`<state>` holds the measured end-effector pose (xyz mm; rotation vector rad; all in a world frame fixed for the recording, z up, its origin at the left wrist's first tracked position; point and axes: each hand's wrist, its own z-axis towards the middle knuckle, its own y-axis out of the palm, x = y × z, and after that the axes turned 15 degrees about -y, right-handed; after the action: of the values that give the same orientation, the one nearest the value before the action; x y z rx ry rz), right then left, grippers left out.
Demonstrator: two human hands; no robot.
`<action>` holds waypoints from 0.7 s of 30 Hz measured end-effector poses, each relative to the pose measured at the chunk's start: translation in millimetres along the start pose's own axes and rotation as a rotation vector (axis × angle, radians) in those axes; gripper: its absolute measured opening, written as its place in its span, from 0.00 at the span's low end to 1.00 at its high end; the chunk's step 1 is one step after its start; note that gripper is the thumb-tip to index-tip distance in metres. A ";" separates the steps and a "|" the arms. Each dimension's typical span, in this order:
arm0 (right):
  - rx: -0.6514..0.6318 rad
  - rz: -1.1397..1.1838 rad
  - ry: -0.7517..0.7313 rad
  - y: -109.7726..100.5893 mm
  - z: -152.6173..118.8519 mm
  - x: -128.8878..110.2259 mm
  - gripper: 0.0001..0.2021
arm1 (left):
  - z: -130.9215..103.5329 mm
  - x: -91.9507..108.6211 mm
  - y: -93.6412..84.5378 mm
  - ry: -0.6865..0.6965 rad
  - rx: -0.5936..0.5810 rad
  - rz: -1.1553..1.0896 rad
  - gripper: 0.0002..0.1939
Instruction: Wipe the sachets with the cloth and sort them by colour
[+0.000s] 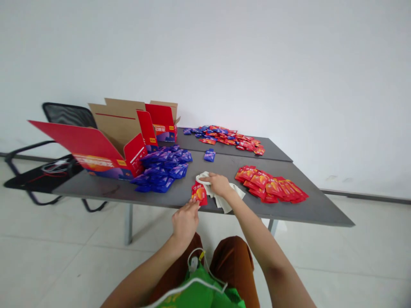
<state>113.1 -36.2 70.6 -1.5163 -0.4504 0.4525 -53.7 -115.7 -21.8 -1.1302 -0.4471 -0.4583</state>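
Near the front edge of the dark table, my left hand (pixel 185 220) has its fingertips on the lower edge of a red sachet (pixel 199 193). My right hand (pixel 218 184) presses on a crumpled white cloth (pixel 236 191), part of which touches the top of that sachet. To the left lies a heap of blue sachets (pixel 163 167). Overlapping red sachets (pixel 271 186) are spread at the right. A single blue sachet (pixel 209 155) lies farther back, behind the cloth.
Open red cartons (pixel 105 147) stand at the left of the table (pixel 135 196), another (pixel 162 124) behind them. A mixed pile of red and blue sachets (pixel 227 137) lies at the back. A black chair (pixel 45 175) holding a cable is at far left.
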 end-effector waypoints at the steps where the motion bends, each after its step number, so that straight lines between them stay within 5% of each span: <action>1: 0.058 0.018 -0.025 -1.5 -5.0 1.6 0.30 | 3.0 -1.5 -4.2 -0.066 0.010 -0.061 0.15; 5: 0.289 0.075 -0.095 0.3 -30.9 -9.4 0.36 | 26.8 -6.7 -14.7 -0.397 -0.045 -0.470 0.14; 9: 0.318 0.120 -0.178 15.3 -33.3 -48.9 0.34 | 48.9 -8.3 -14.3 -0.754 -0.353 -0.980 0.12; 14: 0.269 0.099 0.022 42.3 -22.5 -77.0 0.20 | 43.4 -8.3 -12.7 -0.848 -0.624 -1.103 0.13; 18: 0.182 0.016 0.373 43.0 -32.0 -44.7 0.20 | 37.1 -8.5 -8.1 -0.905 -0.583 -1.073 0.13; 21: 0.154 -0.012 0.410 39.1 -41.0 -34.0 0.21 | 36.7 -5.3 -2.2 -0.909 -0.496 -1.089 0.11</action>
<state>106.8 -88.8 31.2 -1.4098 -0.1009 0.1539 -63.1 -81.8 -10.0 -1.4789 -1.8661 -1.0219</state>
